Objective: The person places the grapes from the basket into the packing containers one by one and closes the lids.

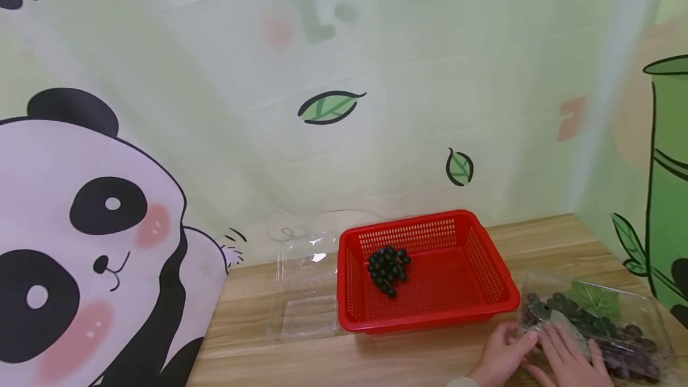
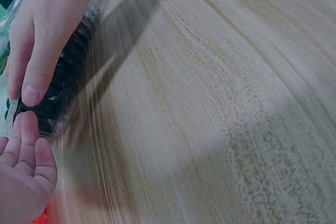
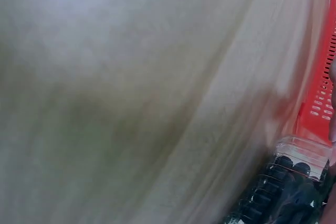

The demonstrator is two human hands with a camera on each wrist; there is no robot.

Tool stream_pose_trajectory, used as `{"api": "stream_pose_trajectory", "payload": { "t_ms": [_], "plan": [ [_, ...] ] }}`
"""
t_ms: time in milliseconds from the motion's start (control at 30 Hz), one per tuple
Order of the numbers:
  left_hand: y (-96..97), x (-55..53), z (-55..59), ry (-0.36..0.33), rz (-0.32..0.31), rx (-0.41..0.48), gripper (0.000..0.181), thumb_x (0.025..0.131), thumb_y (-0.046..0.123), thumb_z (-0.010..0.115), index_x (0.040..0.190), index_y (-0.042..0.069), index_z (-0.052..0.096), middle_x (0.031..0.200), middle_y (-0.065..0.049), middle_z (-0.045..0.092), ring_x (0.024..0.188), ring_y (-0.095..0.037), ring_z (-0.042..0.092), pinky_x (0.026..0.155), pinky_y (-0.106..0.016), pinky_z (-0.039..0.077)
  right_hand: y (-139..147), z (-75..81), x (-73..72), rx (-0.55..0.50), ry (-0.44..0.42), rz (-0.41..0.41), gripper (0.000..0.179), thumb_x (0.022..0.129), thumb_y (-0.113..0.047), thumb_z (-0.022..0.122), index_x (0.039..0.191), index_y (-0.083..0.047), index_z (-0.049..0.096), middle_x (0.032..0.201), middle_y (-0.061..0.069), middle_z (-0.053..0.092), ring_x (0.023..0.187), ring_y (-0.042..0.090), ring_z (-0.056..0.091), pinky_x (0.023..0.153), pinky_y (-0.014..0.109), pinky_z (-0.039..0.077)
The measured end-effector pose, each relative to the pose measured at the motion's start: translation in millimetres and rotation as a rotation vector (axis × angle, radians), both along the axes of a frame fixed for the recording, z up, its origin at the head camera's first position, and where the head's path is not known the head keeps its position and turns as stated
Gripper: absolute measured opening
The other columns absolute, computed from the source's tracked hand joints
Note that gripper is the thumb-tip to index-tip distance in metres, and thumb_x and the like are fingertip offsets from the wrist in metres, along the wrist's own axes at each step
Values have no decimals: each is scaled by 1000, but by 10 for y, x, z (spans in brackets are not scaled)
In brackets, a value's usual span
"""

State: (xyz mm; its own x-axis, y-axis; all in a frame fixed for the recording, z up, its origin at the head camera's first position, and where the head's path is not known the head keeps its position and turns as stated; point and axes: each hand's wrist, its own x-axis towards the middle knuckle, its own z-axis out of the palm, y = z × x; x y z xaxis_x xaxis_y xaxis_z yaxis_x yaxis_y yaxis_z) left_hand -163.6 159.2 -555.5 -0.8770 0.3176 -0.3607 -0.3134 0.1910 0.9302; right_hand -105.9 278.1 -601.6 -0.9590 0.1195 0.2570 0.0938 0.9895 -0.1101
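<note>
A clear plastic box (image 1: 645, 315) of dark grapes (image 1: 629, 345) lies at the right of the table. A green leaf print and a pale label show on its lid. My left hand (image 1: 500, 357) touches the box's near left corner, its fingers fairly straight in the left wrist view. Flat on the lid rests my right hand (image 1: 570, 357), fingers extended over the label. In the left wrist view the right thumb points down along the box's side. The right wrist view shows the box's end, with only a sliver of a hand at the right edge.
A red plastic basket (image 1: 430, 321) stands left of the box, with a bunch of dark grapes (image 1: 387, 267) inside. Beside it lies a clear plastic container (image 1: 306, 315). The wooden table (image 1: 258, 357) meets a printed cloth backdrop (image 1: 408, 136) behind.
</note>
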Motion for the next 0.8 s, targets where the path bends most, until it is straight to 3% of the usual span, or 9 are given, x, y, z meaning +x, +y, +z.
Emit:
{"api": "stream_pose_trajectory", "payload": {
  "t_ms": [100,267,367,500,600,667,800],
  "plan": [
    [-10,-14,6,-24,-17,-15,33,78,36,63,102,15,55,78,-2,55,74,-19,55,69,-39,46,31,-22,33,-15,-9,23,80,77,-68,41,122,-3,51,127,18,48,125,31,32,100,61,7],
    [-14,-13,8,-26,-13,-20,32,78,37,64,101,16,55,77,-1,55,72,-20,56,67,-39,45,104,-30,81,-32,-111,67,73,77,-63,47,121,-5,52,130,18,45,119,33,39,92,62,22],
    [-8,-4,3,-9,-1,-8,30,78,34,64,100,15,55,75,-1,56,70,-20,56,65,-37,45,140,-10,108,-12,-112,96,69,75,-62,50,116,-6,56,126,16,49,115,31,43,86,62,30],
    [-7,1,-8,-2,2,1,28,78,32,64,100,16,55,75,0,57,69,-21,57,64,-35,45,196,-11,145,15,215,226,70,81,-66,36,95,-4,65,100,14,62,89,28,58,69,47,46],
    [-10,-3,-11,-14,0,-2,29,79,33,64,100,16,55,75,-1,57,70,-21,56,65,-37,44,207,-15,182,61,452,271,76,85,-65,19,84,-5,67,81,8,63,67,23,58,51,36,46],
    [-8,-5,-11,-20,4,-4,29,78,33,64,99,15,54,75,-1,57,70,-21,56,65,-37,44,181,-2,219,71,438,235,79,84,-65,12,85,-8,67,78,3,61,65,19,56,50,34,44],
    [-4,-1,-17,-19,8,-5,28,78,32,64,98,15,54,74,-1,56,69,-22,56,64,-36,44,102,-5,255,63,274,125,60,77,-66,43,88,-13,68,82,-1,62,72,18,57,60,38,43]
  ]
}}
